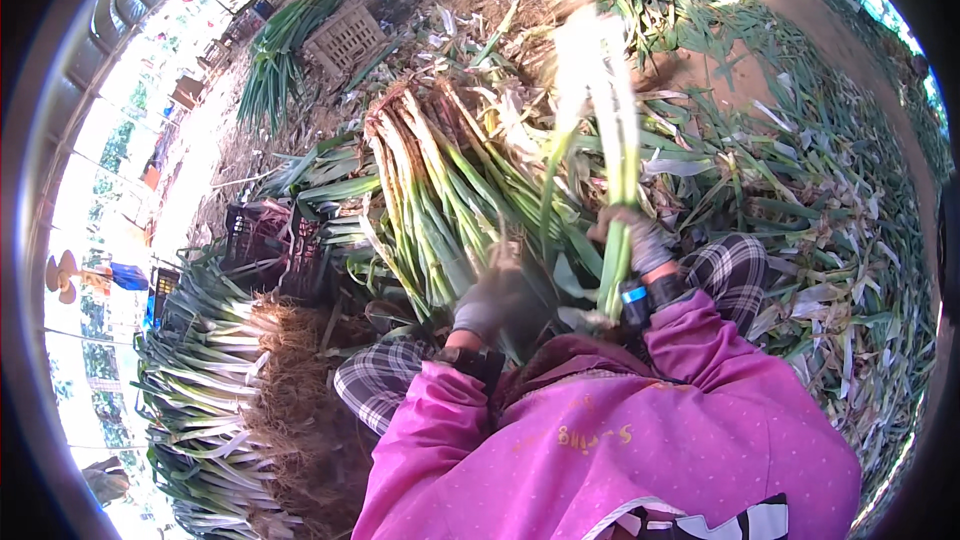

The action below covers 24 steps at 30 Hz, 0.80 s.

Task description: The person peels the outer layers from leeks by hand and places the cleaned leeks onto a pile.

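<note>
Right of the frame's centre, leeks (625, 160) are grasped in the right hand (625, 226), their pale ends pointed toward the top. Near the centre, the left hand (490, 302) is blurred beside a pile (425, 190), and its grip cannot be told; at lower left, a stack (205, 380) is laid, roots facing right.

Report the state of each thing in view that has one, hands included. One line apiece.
Right hand: gloved, closed around leek stalks.
Held leeks: gripped by the green part, pale ends pointing away, blurred.
Left hand: blurred, grip unclear.
Middle leeks: loosely heaped, brownish toward the root ends.
Left-hand stack: piled, roots attached.
Leaf scraps: strewn loosely.
</note>
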{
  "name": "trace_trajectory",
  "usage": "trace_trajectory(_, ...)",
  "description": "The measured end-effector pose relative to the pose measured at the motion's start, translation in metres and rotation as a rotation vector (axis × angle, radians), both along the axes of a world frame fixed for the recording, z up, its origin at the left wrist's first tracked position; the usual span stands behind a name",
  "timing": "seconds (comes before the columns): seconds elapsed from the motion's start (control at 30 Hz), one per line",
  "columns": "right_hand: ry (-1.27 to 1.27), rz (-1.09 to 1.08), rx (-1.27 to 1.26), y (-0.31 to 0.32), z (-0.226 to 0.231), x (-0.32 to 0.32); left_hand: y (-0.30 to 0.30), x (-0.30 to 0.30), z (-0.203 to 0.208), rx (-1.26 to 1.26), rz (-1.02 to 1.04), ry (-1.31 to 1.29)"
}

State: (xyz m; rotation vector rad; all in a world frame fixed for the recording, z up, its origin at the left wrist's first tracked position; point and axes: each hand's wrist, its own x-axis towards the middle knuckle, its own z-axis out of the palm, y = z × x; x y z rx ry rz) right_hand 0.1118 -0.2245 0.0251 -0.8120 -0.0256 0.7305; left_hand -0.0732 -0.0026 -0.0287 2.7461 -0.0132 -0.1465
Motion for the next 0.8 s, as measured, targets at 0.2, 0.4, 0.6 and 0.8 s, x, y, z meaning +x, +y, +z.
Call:
trace_trajectory(0.2, -0.074, -0.136, -0.072, 0.020, 0.050, 0.038, 0.026, -0.006, 0.034, -0.366, 0.713, 0.330)
trace_trajectory(0.4, 0.049, 0.162, -0.327, 0.116, -0.036, 0.022, 0.070, 0.011, 0.039, -0.175, 0.635, 0.408)
trace_trajectory(0.6, -0.121, 0.334, -0.509, 0.228, -0.123, 0.019, 0.114, 0.021, 0.026, -0.123, 0.400, 0.236)
trace_trajectory(0.8, -0.446, 0.396, -1.319, 0.311, -0.143, 0.015, 0.157, 0.029, 0.018, -0.070, 0.390, 0.242)
